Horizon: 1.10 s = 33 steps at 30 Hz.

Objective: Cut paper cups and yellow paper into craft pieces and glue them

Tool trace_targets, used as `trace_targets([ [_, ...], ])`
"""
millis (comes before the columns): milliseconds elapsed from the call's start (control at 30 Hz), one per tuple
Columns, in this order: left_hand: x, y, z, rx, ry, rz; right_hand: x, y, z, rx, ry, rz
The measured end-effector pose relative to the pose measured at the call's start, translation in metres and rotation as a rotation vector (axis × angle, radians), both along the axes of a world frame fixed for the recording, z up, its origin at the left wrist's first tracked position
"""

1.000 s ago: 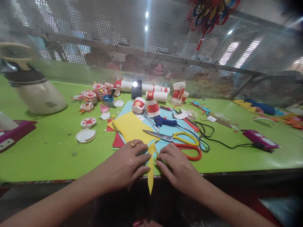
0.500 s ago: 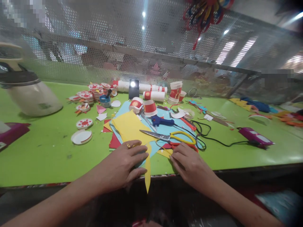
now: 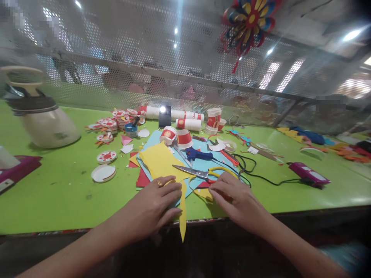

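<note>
My left hand (image 3: 160,199) lies on the paper at the table's front edge, its fingers stretched out. Its fingertips and thumb touch a narrow yellow paper strip (image 3: 182,216), whose pointed end hangs past the edge. My right hand (image 3: 232,199) is curled over the red handle of the scissors (image 3: 191,171); the handle is mostly hidden under the fingers. The scissors' yellow loop shows above the knuckles, and the blades point left over a yellow paper sheet (image 3: 159,162). By the right fingertips is a yellow paper scrap (image 3: 203,194). Light blue sheets (image 3: 203,166) lie beneath.
A blue glue gun (image 3: 198,154) lies behind the scissors, its black cable looping right to a purple power strip (image 3: 308,174). Paper cups (image 3: 184,139), a phone (image 3: 165,116) and a glue jar (image 3: 131,130) stand behind. A large plastic bottle (image 3: 49,123) is at left.
The view has tilted up slightly. My right hand has shifted up over the scissors' red handle, covering more of it. My left hand stays beside the yellow strip.
</note>
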<state>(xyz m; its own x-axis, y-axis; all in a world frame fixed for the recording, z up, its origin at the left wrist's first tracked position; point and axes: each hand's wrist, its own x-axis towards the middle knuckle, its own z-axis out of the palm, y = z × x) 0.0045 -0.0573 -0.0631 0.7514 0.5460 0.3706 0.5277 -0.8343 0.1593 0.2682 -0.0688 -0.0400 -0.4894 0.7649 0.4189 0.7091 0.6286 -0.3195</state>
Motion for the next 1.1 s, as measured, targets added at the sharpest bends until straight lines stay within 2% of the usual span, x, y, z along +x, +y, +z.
trace_targets([
  [133,-0.006,0.000,0.011,0.006,-0.103,0.028,-0.003,0.009,0.004,0.041,0.072,-0.004],
  [233,-0.017,0.013,0.029,0.007,-0.202,0.148,0.001,0.022,0.010,0.110,0.143,-0.012],
  [333,-0.032,0.040,0.049,-0.056,-0.247,0.355,0.006,0.044,0.015,0.164,0.184,-0.024],
  [400,-0.040,0.063,0.059,-0.092,-0.193,0.485,0.005,0.062,0.020,0.167,0.181,-0.034],
  [500,-0.046,0.093,0.062,-0.069,-0.168,0.634,-0.008,0.091,0.033,0.134,0.133,-0.060],
  [633,-0.040,0.108,0.045,-0.041,-0.176,0.740,-0.054,0.132,0.061,0.080,0.022,-0.070],
  [733,-0.035,0.102,0.029,0.000,-0.185,0.758,-0.105,0.168,0.078,0.026,-0.037,-0.051],
  [800,-0.036,0.097,0.023,0.023,-0.197,0.752,-0.140,0.194,0.081,-0.011,-0.048,-0.054],
  [900,-0.042,0.095,0.019,0.056,-0.249,0.759,-0.185,0.229,0.073,-0.097,-0.052,-0.054],
  [1000,-0.047,0.097,0.021,0.104,-0.348,0.769,-0.217,0.253,0.054,-0.197,-0.036,-0.034],
  [1100,-0.051,0.099,0.025,0.163,-0.481,0.772,-0.240,0.266,0.032,-0.276,0.011,-0.012],
])
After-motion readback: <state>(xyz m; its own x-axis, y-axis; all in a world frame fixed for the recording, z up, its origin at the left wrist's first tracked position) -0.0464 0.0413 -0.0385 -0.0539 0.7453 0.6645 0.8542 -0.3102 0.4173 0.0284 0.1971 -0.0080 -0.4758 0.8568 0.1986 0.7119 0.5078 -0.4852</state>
